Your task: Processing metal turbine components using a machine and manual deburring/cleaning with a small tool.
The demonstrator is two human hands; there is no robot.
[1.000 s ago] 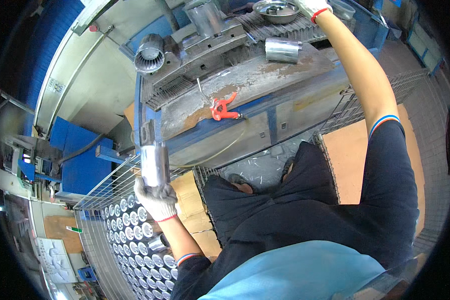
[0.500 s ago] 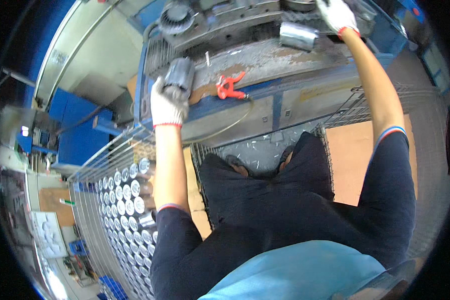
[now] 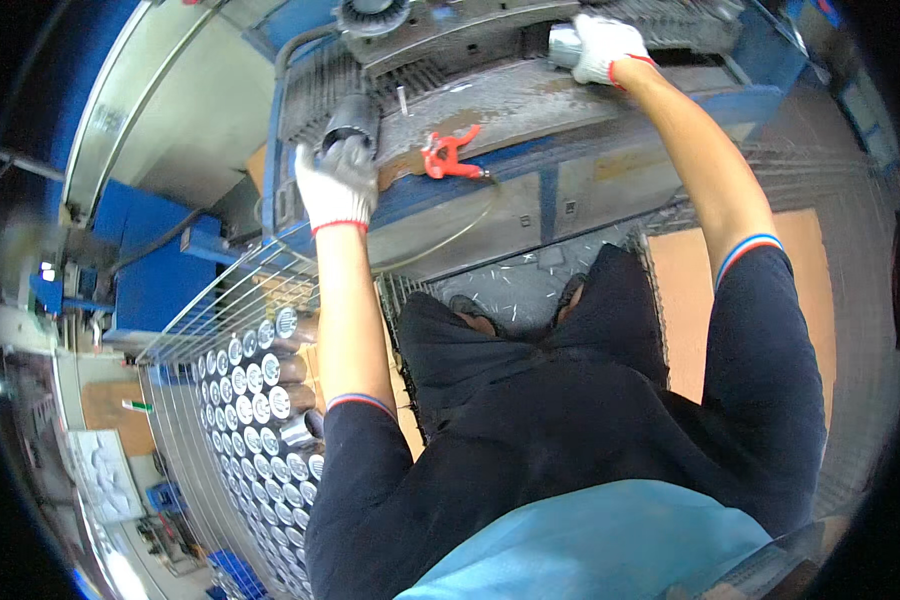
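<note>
Where the left hand (image 3: 340,190) is: left end of the bench (image 3: 530,92), at the near, open mouth of the grey cup (image 3: 354,118).
Left grip: partly open, gloved fingers bent at the mouth, thumb out to the left. Can't tell if it's pinching the wall or just resting.
Grey cup: on the bench, mouth facing near, left of the air gun (image 3: 448,156).
Right hand (image 3: 608,48): far right, gloved and closed round the right part of the shiny cup (image 3: 564,46). Can't judge squeeze.
Air gun: red, near edge of bench, between the two cups; hose (image 3: 475,225) hangs off the near side.
Cage (image 3: 232,283): near left, rows of cups (image 3: 255,376), one loose cup (image 3: 302,430) lying at their right.
Roll risk: round walls; a nudge or early release could send either cup rolling.
Snag risk: glove fabric could catch on the grey cup's rim and drag it.
Hose risk: a forearm hooking it could pull the gun off.
</note>
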